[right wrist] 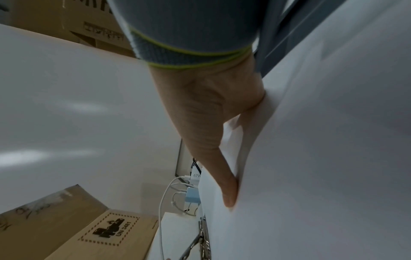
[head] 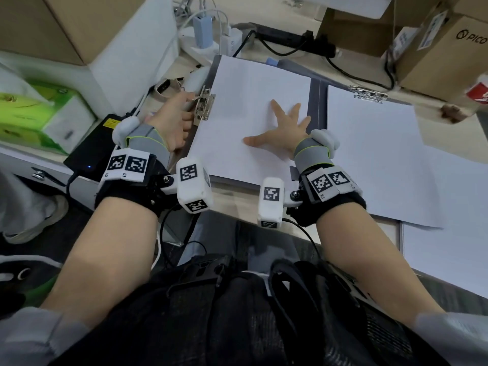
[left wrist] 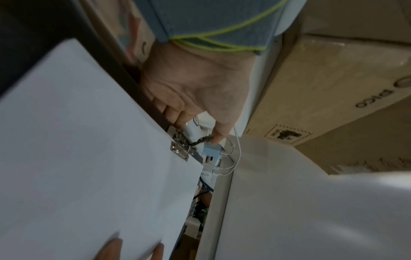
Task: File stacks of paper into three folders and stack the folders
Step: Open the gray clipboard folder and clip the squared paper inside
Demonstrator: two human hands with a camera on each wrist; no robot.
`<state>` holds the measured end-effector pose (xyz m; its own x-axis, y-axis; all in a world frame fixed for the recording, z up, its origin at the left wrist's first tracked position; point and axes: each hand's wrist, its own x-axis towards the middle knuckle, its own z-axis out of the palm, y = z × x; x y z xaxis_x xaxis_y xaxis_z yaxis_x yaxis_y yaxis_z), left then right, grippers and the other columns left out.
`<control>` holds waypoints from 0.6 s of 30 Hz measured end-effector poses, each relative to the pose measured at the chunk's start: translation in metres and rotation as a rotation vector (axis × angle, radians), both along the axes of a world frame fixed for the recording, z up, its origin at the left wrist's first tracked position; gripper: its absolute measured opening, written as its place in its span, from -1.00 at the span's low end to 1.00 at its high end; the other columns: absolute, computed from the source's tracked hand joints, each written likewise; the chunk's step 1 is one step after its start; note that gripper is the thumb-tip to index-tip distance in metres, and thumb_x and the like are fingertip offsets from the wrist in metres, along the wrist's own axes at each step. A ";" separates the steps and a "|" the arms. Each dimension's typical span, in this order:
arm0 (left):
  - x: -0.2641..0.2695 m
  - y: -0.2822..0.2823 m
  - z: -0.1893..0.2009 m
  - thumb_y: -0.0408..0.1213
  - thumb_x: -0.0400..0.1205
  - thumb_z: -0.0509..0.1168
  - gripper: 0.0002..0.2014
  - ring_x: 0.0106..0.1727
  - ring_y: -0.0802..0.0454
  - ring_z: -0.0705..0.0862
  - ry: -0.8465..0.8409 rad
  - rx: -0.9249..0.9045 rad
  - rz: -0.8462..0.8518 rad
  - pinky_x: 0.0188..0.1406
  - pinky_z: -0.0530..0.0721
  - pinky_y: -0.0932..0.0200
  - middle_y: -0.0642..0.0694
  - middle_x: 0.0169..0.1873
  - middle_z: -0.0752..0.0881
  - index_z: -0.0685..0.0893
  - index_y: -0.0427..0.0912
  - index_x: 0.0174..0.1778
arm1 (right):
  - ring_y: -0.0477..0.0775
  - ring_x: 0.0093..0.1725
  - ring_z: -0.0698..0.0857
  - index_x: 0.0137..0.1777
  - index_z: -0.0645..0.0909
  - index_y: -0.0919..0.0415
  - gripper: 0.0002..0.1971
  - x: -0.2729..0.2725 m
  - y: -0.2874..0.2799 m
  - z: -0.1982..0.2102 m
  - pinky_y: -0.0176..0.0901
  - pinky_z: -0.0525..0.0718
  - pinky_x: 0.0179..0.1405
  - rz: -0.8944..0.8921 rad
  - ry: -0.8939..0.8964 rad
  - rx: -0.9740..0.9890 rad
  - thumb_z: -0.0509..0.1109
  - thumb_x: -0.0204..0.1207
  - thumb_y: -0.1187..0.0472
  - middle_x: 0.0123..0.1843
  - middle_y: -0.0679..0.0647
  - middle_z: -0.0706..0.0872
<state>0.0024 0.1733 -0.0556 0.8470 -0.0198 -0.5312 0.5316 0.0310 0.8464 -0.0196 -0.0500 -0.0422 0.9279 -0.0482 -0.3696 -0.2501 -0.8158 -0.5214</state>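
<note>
Head view, my right hand (head: pixel 280 133): fingers spread and straight, palm flat on the stack of paper (head: pixel 250 101), pressing it down, gripping nothing.
Head view, my left hand (head: pixel 174 120): at the left edge of the open folder (head: pixel 315 101), fingertips pinching the wire lever of the metal clip (head: pixel 204 107).
Head view, paper: the white stack lies inside the open folder in front of me, its left edge at the clip.
Head view, second folder: another sheaf of paper (head: pixel 375 143) lies just to the right, with its own silver clip (head: pixel 368 93) at the far edge; more loose white sheets (head: pixel 449 249) sit nearer me on the right.
Head view, surroundings: cardboard boxes (head: pixel 435 54) at the far right, a green tissue pack (head: pixel 34 114) at the left, chargers and cables (head: pixel 203 33) beyond the folder.

Left wrist view, hand (left wrist: pixel 195 91): thumb and fingers curled around the raised wire lever of the clip (left wrist: pixel 181 147), which sits on the paper's edge.
Left wrist view, paper (left wrist: pixel 89 158): fills the lower left; the fingertips of my other hand (left wrist: pixel 111 249) rest on it at the bottom.
Left wrist view, behind: a blue charger (left wrist: pixel 211 149), white cables and a brown box (left wrist: pixel 322 96).

Right wrist view, hand (right wrist: pixel 211 114): fingers extended, laid flat against the white paper (right wrist: pixel 322 158), holding nothing.
Right wrist view, behind: a box with a UN 3481 label (right wrist: pixel 111 230), a white cable and a charger (right wrist: pixel 195 177).
</note>
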 end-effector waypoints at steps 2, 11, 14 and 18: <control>-0.003 0.002 -0.003 0.03 0.62 0.17 -0.75 -0.45 0.11 0.56 -0.020 -0.030 -0.008 -0.53 0.52 0.38 0.03 -0.32 0.64 0.61 -0.06 -0.12 | 0.36 0.60 -0.47 0.64 -0.17 -0.27 0.14 0.000 0.001 -0.001 0.45 -0.13 0.59 -0.008 -0.001 0.016 0.57 0.23 -0.24 0.67 0.03 -0.45; -0.002 -0.003 -0.012 -0.30 0.71 0.19 -0.83 -0.55 0.20 0.67 -0.084 0.039 0.060 -0.46 0.68 0.29 0.12 -0.59 0.73 0.62 -0.10 -0.17 | 0.34 0.60 -0.49 0.65 -0.16 -0.27 0.14 0.000 0.001 -0.002 0.44 -0.15 0.59 -0.020 -0.007 0.031 0.58 0.23 -0.23 0.66 0.03 -0.46; -0.004 -0.003 -0.015 -0.28 0.73 0.14 -0.75 -0.37 0.10 0.49 -0.104 0.103 0.029 -0.33 0.47 0.20 0.01 -0.41 0.66 0.64 -0.08 -0.22 | 0.33 0.60 -0.50 0.65 -0.15 -0.26 0.14 -0.001 0.002 -0.003 0.44 -0.18 0.59 -0.024 -0.012 0.054 0.59 0.23 -0.21 0.66 0.03 -0.47; -0.010 0.000 -0.015 -0.29 0.72 0.15 -0.76 -0.39 0.12 0.47 -0.146 0.063 0.077 -0.38 0.46 0.22 0.02 -0.39 0.64 0.65 -0.08 -0.22 | 0.31 0.60 -0.50 0.65 -0.12 -0.26 0.12 -0.002 0.001 -0.005 0.41 -0.19 0.60 -0.034 -0.040 0.085 0.59 0.24 -0.19 0.67 0.01 -0.46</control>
<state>-0.0077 0.1737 -0.0706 0.9132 0.0776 -0.4001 0.4005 0.0109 0.9162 -0.0220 -0.0487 -0.0471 0.9405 -0.0497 -0.3362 -0.2541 -0.7598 -0.5984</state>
